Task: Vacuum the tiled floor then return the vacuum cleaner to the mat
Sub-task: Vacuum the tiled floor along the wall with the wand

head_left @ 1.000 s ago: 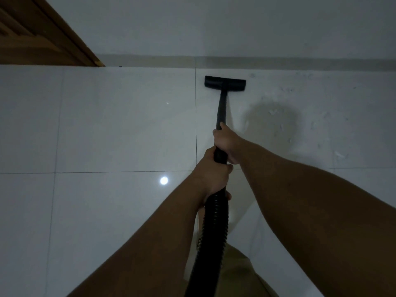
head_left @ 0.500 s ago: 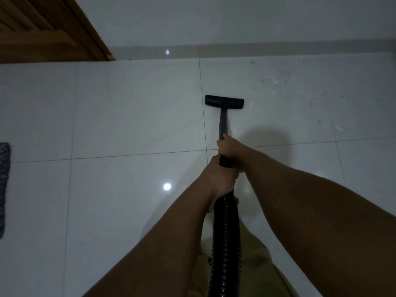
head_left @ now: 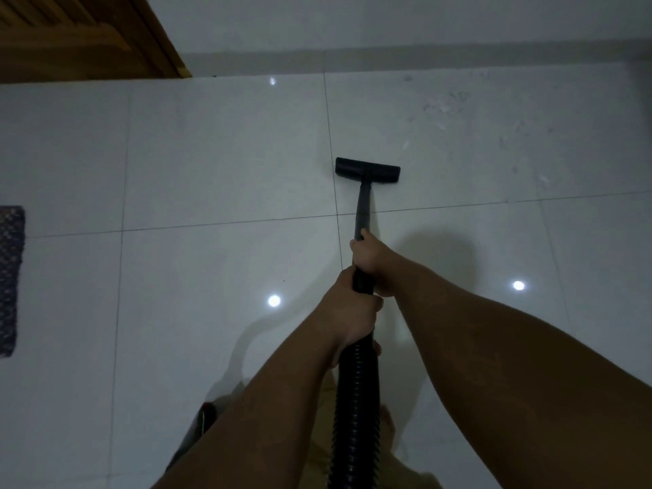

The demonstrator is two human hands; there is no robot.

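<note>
Both hands clasped the vacuum's wand [head_left: 361,210], right hand [head_left: 368,257] ahead of left hand [head_left: 352,312] for steering, its nozzle [head_left: 367,169] flat on the tiled floor [head_left: 211,153] near scattered debris [head_left: 444,111], mat [head_left: 10,277] well apart.

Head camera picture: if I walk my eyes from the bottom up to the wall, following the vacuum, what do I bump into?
Ribbed hose → left hand → right hand → black wand → floor nozzle → dusty specks on the tile → wall skirting.
</note>
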